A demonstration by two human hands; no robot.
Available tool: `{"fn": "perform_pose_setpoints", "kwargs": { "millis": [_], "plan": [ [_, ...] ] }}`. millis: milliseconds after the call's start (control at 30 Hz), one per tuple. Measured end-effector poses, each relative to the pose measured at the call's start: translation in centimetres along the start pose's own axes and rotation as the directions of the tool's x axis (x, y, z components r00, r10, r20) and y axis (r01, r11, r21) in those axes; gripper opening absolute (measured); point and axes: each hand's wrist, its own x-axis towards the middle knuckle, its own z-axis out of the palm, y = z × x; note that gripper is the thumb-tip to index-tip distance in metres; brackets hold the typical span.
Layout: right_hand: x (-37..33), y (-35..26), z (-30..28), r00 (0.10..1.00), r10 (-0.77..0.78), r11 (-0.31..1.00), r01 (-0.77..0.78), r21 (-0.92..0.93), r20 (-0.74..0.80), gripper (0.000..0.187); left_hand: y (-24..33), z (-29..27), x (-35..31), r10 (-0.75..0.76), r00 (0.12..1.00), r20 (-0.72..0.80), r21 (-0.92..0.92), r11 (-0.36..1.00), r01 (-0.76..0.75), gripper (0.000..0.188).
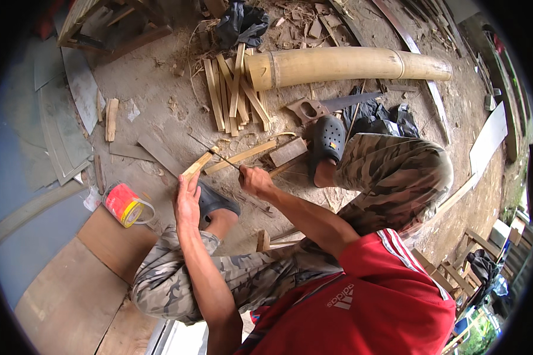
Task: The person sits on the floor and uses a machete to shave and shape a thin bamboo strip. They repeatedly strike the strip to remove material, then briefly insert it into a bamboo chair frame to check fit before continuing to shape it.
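My left hand grips the lower end of a short bamboo strip, which slants up and to the right. In my closed right hand is a thin, dark-bladed knife. Its blade crosses the strip's upper end and points to the upper left. Just beyond the blade, another bamboo strip lies on the ground, beside a brown wooden block. A handsaw with a wooden handle rests farther off, below a thick bamboo pole.
A pile of split bamboo strips lies at the pole's left end. My dark clogs flank the work spot. A red and yellow can stands at left near brown boards. Black plastic bags and wood scraps surround the area.
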Motion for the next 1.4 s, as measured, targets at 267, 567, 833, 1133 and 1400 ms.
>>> {"fn": "perform_pose_setpoints", "kwargs": {
  "millis": [267,567,833,1133,1400],
  "plan": [
    [-0.7,1.5,0.0,0.995,0.067,0.998,-0.065,-0.025,0.071,0.021,0.3,-0.6,0.4,-0.015,0.999,0.033,0.021,1.0,0.015,0.077],
    [-1.6,0.9,0.2,0.993,0.092,0.992,-0.098,0.074,0.076,0.021,0.1,-0.1,-0.1,-0.006,1.0,0.031,0.045,0.999,0.004,0.075],
    [-2.1,2.1,-0.7,0.972,0.21,0.977,-0.213,0.016,0.103,0.029,1.4,2.1,-0.6,-0.219,0.969,0.112,-0.043,0.973,0.225,0.048],
    [-2.6,-0.6,-4.2,1.0,0.016,0.999,-0.017,-0.042,-0.022,0.03,-6.3,-1.7,5.0,-0.47,0.88,0.07,-0.022,0.881,0.473,0.02],
    [2.1,-10.2,-20.4,0.596,-0.629,0.776,0.509,-0.372,-0.499,0.024,5.1,7.0,-4.1,0.057,0.991,0.119,-0.012,0.998,-0.056,0.035]
  ]
}}
